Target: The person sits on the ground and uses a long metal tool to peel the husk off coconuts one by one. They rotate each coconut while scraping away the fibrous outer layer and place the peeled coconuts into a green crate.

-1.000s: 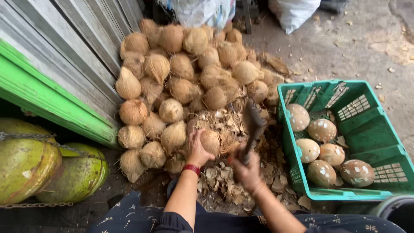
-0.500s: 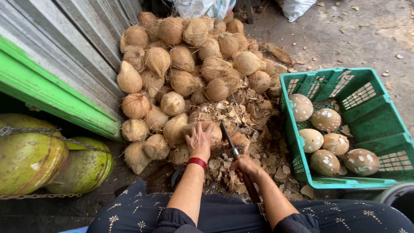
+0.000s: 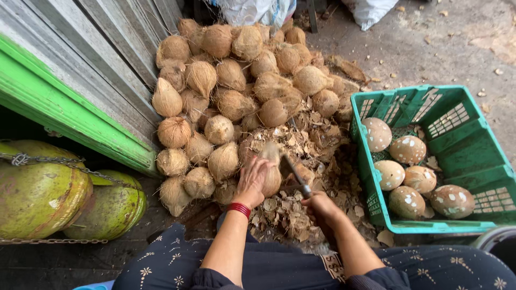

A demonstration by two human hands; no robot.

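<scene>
Partly hidden under the left hand (image 3: 251, 180), the coconut (image 3: 271, 177) sits on husk scraps on the floor by the pile's near edge; left hand grips it. Right hand (image 3: 321, 207) clenches the blade (image 3: 293, 169), blurred, touching the coconut's right side.

Green crate (image 3: 473, 161) of peeled coconuts (image 3: 407, 150), green drums (image 3: 40, 193), chain (image 3: 64, 161)

One head camera looks steeply down, close over the ground.
</scene>
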